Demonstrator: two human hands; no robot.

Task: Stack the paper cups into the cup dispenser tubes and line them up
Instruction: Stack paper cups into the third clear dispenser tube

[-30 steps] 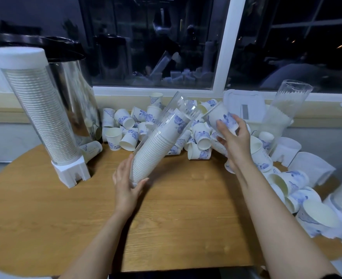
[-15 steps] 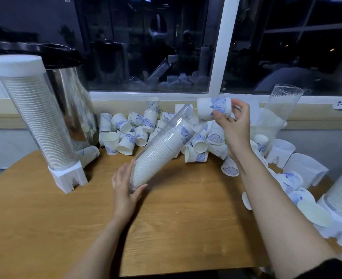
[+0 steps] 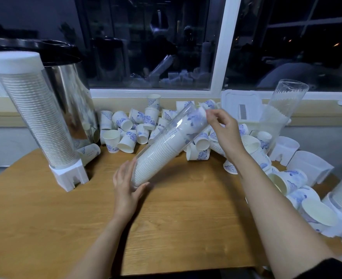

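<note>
grip of left hand (image 3: 128,185) wraps the tilted tube (image 3: 166,147) low down; right hand (image 3: 223,127) pinches a cup (image 3: 197,117) at its mouth.

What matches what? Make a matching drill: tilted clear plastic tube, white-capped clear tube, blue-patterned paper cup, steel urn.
1. tilted clear plastic tube
2. white-capped clear tube
3. blue-patterned paper cup
4. steel urn with black lid

A. behind the capped tube
B. pinched by right hand at the tilted tube's mouth
C. gripped low by left hand
D. standing on white base, packed full

Pairs: 1-C, 2-D, 3-B, 4-A
</note>
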